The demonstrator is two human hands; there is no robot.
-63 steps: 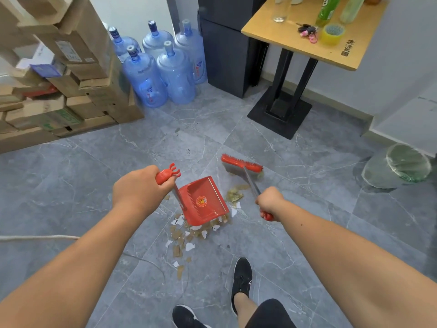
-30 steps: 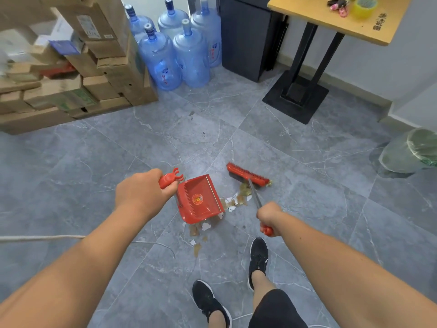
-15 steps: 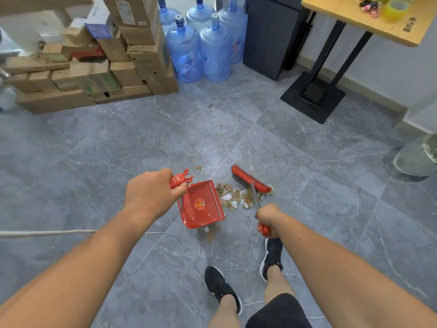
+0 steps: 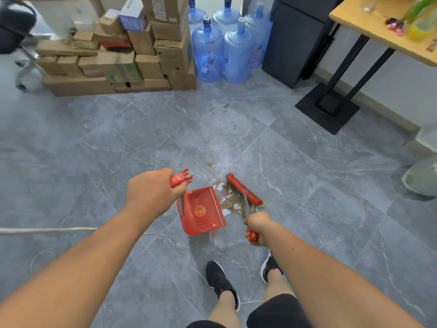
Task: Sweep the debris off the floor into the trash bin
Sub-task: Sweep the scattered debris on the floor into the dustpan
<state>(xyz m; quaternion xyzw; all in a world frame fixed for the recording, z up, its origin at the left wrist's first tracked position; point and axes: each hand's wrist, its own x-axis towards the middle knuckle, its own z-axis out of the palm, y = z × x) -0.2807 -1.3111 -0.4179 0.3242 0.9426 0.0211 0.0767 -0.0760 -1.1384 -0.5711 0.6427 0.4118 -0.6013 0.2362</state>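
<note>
My left hand grips the red top of the dustpan handle. The red dustpan rests on the grey floor with its open edge facing right. Just beyond that edge lies a pile of brown and white debris. The red broom head sits on the far right side of the pile. My right hand holds the broom's handle near its red end. One loose scrap lies farther out on the floor. The trash bin, lined with a clear bag, shows at the right edge.
Stacked cardboard boxes and several blue water jugs line the far wall. A dark cabinet and a wooden table on a black pedestal base stand at the right. A white cord runs across the floor. My feet are below the dustpan.
The view has swung left, so the bin slid to the right edge. The broom has pushed the debris together against the dustpan's open edge, and I have stepped back a little.
</note>
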